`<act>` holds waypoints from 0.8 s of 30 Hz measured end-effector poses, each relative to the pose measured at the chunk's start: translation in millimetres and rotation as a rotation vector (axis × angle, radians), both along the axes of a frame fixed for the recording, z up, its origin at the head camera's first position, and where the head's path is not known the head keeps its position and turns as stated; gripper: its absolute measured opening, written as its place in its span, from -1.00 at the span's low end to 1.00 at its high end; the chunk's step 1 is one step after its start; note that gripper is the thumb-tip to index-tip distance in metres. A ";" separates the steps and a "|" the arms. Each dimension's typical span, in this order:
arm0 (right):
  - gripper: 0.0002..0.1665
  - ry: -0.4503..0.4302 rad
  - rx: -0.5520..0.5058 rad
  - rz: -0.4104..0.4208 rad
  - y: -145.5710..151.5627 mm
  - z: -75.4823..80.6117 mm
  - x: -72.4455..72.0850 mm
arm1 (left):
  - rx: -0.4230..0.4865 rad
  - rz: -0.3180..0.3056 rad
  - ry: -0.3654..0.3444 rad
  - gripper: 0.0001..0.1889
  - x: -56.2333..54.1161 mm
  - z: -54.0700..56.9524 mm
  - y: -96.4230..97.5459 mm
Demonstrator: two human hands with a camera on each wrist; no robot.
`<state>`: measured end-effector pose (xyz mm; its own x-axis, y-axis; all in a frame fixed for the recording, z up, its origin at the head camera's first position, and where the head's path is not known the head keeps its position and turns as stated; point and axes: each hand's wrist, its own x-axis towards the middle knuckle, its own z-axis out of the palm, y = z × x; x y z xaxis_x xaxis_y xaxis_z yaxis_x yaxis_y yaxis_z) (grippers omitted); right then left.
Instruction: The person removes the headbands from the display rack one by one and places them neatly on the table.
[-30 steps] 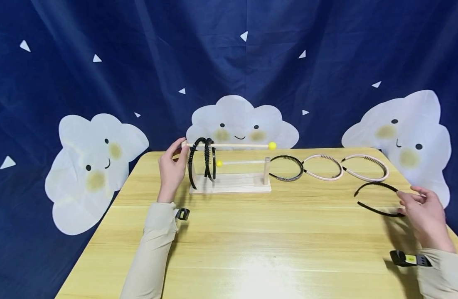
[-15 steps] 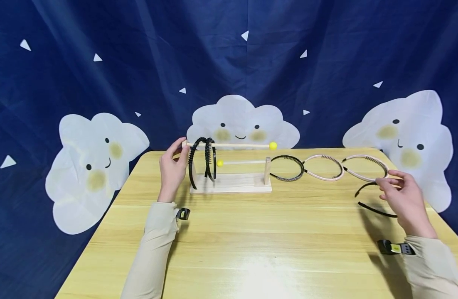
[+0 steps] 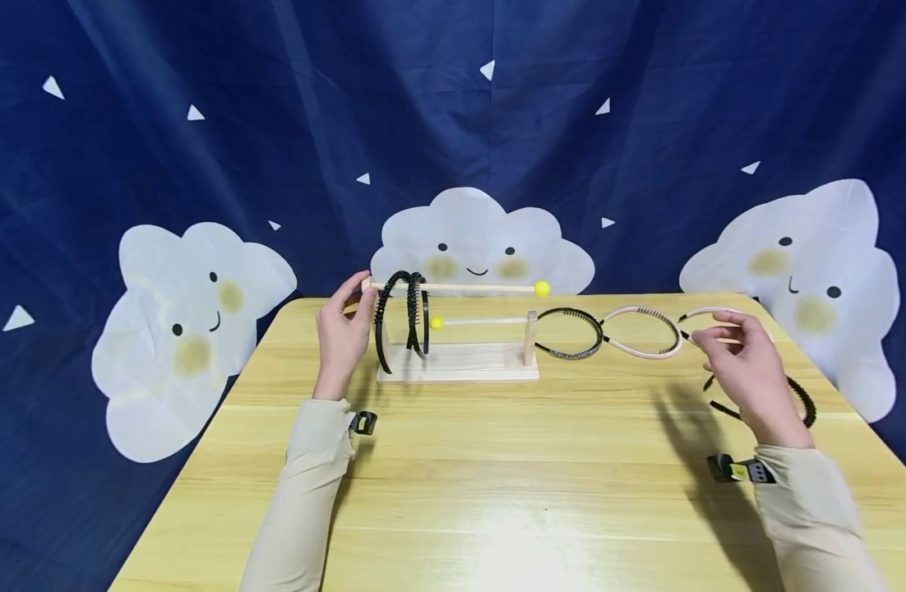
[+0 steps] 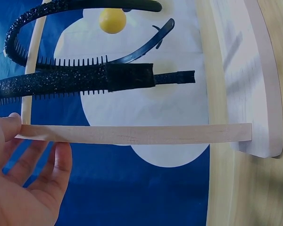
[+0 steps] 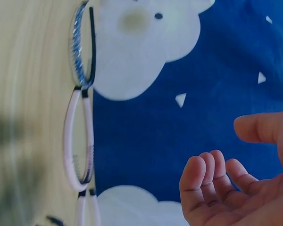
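A wooden headband stand (image 3: 460, 375) has two rods tipped with yellow balls. My left hand (image 3: 342, 341) holds the top of its left post (image 4: 137, 134), thumb on one side and fingers on the other. Black toothed headbands (image 3: 381, 329) hang on the upper rod (image 3: 483, 289) near that hand. Over the table's right part is my right hand (image 3: 749, 374), fingers loosely bent; in the right wrist view it holds nothing. Beneath and behind it lie a black headband (image 3: 811, 404) and a pale pink headband (image 3: 708, 311), both partly hidden.
Right of the stand, a dark glittery headband (image 3: 599, 333) and another pale pink headband (image 3: 663, 354) lie in a row on the wooden table (image 3: 438, 477). A blue curtain (image 3: 335, 107) with white clouds hangs behind the table.
My right hand has moved left from the black headband at the right, leaving it on the table, and passes in front of the nearer pink one. The left hand stays on the post.
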<state>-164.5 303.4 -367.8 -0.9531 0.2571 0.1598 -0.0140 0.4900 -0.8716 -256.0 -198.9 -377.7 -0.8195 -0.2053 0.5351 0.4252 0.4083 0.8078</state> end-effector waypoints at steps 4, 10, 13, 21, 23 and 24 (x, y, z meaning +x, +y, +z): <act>-0.37 0.014 0.030 0.022 -16.7 8.3 -4.6 | 0.001 0.001 -0.001 -0.62 -0.7 -0.3 -0.6; -0.39 0.064 0.039 0.046 -39.2 17.1 -11.8 | 0.001 -0.005 -0.010 -0.62 -1.1 -0.2 -0.5; -0.40 0.088 0.041 0.061 -49.6 20.9 -14.6 | 0.004 -0.009 -0.012 -0.63 1.8 3.5 1.6; -0.43 0.144 0.014 0.095 -79.0 32.9 -20.9 | 0.005 0.013 -0.040 -0.64 22.0 26.4 14.3; -0.43 0.158 -0.006 0.102 -85.6 35.7 -22.4 | -0.001 0.016 -0.047 -0.64 21.9 26.1 14.0; -0.44 0.164 -0.012 0.109 -89.0 37.1 -23.0 | 0.000 0.017 -0.049 -0.64 21.5 25.7 13.8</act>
